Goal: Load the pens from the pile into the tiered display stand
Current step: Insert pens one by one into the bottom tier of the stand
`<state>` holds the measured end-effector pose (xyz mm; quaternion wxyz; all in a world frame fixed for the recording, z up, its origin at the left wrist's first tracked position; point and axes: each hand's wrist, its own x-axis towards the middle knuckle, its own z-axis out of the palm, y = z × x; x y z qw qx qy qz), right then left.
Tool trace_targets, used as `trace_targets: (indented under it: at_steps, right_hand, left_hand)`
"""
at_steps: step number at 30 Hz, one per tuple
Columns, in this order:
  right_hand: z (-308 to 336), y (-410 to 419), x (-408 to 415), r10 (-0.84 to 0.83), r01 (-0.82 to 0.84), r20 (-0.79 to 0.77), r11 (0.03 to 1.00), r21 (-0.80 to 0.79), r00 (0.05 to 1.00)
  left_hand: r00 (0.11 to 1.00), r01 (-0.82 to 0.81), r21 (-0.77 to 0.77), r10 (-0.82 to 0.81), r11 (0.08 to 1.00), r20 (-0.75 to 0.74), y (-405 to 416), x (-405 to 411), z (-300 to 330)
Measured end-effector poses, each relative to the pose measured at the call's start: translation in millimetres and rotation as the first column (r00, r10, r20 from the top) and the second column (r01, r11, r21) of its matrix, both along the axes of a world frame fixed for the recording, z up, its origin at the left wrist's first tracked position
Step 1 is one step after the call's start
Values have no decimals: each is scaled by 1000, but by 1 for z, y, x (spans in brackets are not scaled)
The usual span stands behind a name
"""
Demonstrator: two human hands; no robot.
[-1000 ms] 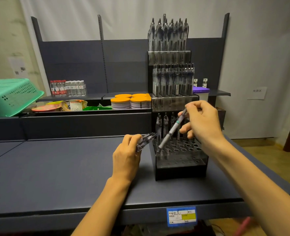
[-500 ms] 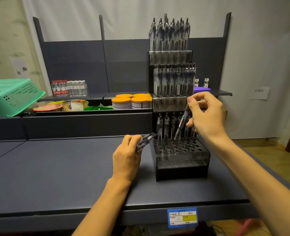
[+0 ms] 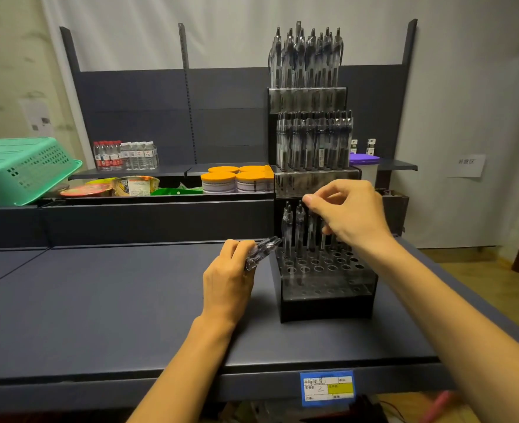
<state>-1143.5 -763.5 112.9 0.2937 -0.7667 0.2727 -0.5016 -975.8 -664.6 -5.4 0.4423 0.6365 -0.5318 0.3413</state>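
The right hand (image 3: 348, 213) hovers over the stand's (image 3: 325, 303) bottom tier, thumb and forefinger pinched at the top of a slim clear pen (image 3: 311, 230) standing in a back-row hole. The left hand (image 3: 226, 279) grips a bundle of clear plastic pens (image 3: 263, 250) just left of the stand. The black stand rests on a matte grey table (image 3: 99, 294); its upper tiers are packed with upright pens.

left hand (image 3: 227, 279) gripping pens (image 3: 263, 250) (clear), stand (image 3: 325, 303)
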Motion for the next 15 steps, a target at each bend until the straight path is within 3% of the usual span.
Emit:
trace_targets:
  at_steps: [4,8,15]
  right_hand:
    - [-5,-5,2,-70,70,-34,998,3,997]
    - [-9,-13,3,-116,112,-181,993,-33,977]
    - [-14,-6,1,-107,99,-151,993,-61,983]
  left_hand:
    - [1000,6,4,-6,1000,15,1,-1,0]
    - [1000,3,9,-4,1000,21,1,0,0]
    - [999,10,1,-10,1000,34,0,-1,1]
